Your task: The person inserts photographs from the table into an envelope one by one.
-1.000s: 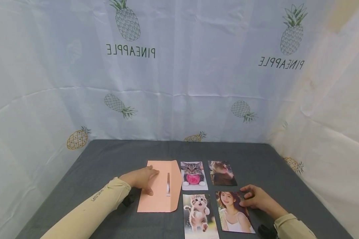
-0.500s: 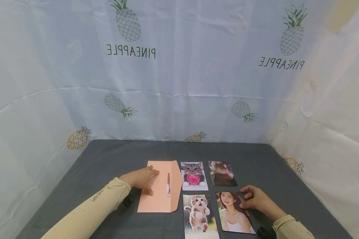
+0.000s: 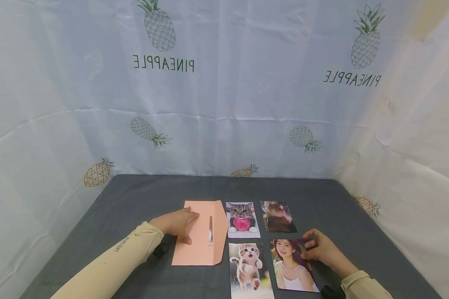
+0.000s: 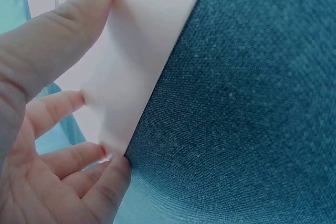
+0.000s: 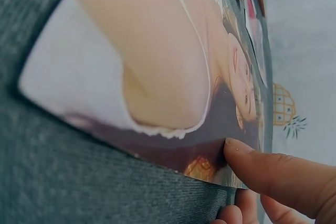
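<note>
My left hand rests spread on a peach paper envelope, whose flap lies unfolded to the right. In the left wrist view the thumb and fingertips touch the envelope's pale surface near its edge. My right hand pinches the right edge of a portrait photo of a person in a white top. The right wrist view has the thumb on top of that photo and other fingers beneath its edge, partly hidden.
Left of the portrait lies a leaping-kitten photo. Behind are a photo of a cat with a pink ball and a dark brownish photo. A dark grey cloth covers the table; pineapple-print curtains surround it.
The right hand has shifted very slightly, still at the portrait photo's edge. The left hand, envelope and photos have stayed in place.
</note>
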`<state>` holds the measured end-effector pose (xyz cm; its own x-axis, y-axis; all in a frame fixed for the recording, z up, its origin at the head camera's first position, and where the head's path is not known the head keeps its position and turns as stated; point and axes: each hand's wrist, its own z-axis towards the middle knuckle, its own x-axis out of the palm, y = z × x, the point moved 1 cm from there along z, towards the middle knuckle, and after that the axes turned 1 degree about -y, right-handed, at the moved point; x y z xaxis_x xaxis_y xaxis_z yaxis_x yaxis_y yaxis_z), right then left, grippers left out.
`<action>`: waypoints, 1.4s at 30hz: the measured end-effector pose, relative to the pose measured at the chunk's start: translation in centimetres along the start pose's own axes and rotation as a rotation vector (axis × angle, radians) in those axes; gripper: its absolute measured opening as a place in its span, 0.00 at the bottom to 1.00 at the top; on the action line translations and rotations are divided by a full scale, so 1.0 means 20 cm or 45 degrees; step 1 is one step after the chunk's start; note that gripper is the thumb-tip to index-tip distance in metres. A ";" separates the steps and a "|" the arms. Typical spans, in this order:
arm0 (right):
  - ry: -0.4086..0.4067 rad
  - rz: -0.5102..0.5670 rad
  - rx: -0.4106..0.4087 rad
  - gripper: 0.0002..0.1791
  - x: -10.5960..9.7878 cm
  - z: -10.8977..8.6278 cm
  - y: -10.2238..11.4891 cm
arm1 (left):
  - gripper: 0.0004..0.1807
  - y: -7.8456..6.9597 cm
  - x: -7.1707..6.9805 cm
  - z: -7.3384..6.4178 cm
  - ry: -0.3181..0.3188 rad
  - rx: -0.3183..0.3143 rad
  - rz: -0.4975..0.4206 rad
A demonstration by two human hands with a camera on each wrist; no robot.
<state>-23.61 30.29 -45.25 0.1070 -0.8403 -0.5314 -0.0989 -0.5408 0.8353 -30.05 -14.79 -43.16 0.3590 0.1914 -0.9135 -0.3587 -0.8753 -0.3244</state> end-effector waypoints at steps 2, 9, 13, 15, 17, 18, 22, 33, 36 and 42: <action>-0.003 0.008 -0.004 0.30 0.00 0.00 0.00 | 0.49 0.00 0.00 0.00 0.000 -0.002 -0.005; -0.024 0.073 -0.024 0.30 0.00 -0.03 0.02 | 0.49 0.00 0.00 0.00 0.005 0.003 0.016; -0.030 0.155 -0.005 0.31 -0.01 -0.04 0.04 | 0.49 0.00 0.00 0.00 0.005 0.003 0.027; -0.020 0.183 -0.009 0.31 -0.01 -0.05 0.05 | 0.49 0.00 0.00 0.00 0.006 -0.004 0.018; 0.005 0.197 -0.030 0.31 -0.02 -0.05 0.06 | 0.49 0.00 0.00 0.00 0.007 -0.009 0.006; 0.020 0.207 -0.041 0.31 -0.03 -0.05 0.07 | 0.49 0.00 0.00 0.00 0.007 -0.011 0.001; 0.083 0.226 -0.112 0.33 -0.06 -0.04 0.10 | 0.49 -0.01 0.00 0.00 0.005 -0.005 -0.002; 0.065 0.247 -0.145 0.36 -0.10 -0.04 0.23 | 0.49 0.00 0.00 0.00 0.003 0.007 0.003; 0.049 0.251 -0.148 0.36 -0.10 -0.03 0.27 | 0.49 0.00 0.00 0.00 0.004 0.008 -0.005; 0.044 0.295 -0.188 0.36 -0.06 -0.01 0.34 | 0.49 0.00 0.00 0.00 0.003 0.004 -0.010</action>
<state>-24.17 27.60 -38.89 0.1325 -0.9380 -0.3204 0.0204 -0.3206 0.9470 -30.02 -14.78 -43.08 0.3642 0.1974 -0.9102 -0.3587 -0.8722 -0.3327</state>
